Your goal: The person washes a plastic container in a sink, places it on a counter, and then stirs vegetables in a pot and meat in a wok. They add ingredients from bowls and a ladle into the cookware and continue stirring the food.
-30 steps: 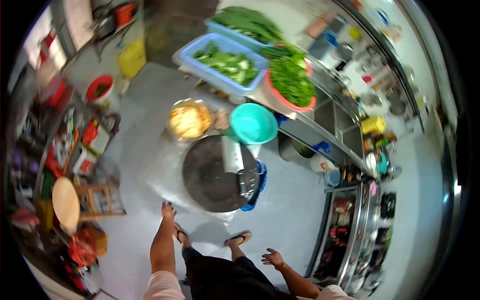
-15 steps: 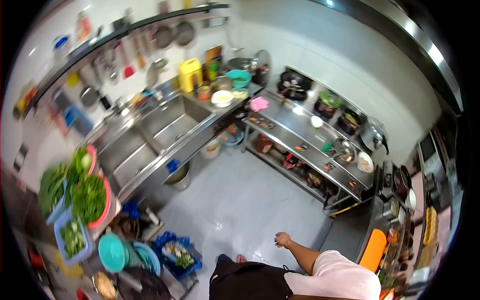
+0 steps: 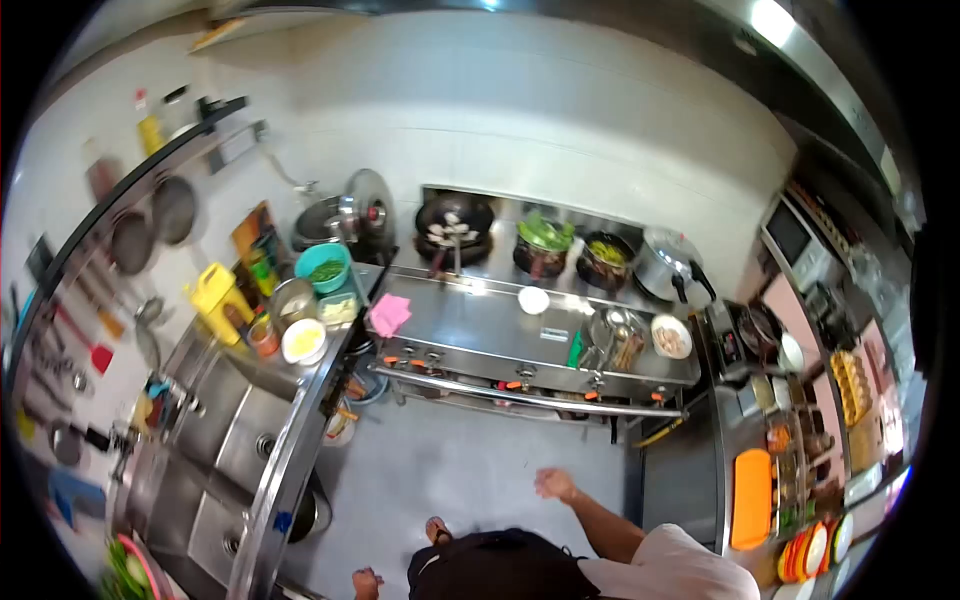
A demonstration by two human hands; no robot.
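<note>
Your right grip (image 3: 555, 485) is apart and empty over the floor (image 3: 470, 470), near the stove (image 3: 480, 320); whether your left grip (image 3: 367, 583) is apart or together, I can't tell. Food already fills the wok (image 3: 470, 203) and two open pots (image 3: 540, 265), while chopped greens (image 3: 327, 270) remain in the teal bowl (image 3: 306, 257).

No readable text or labels

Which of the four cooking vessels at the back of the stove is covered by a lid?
The silver pressure cooker, rightmost in the row. The black wok, leafy greens pot and neighbouring dark pot are open, showing food.
</note>
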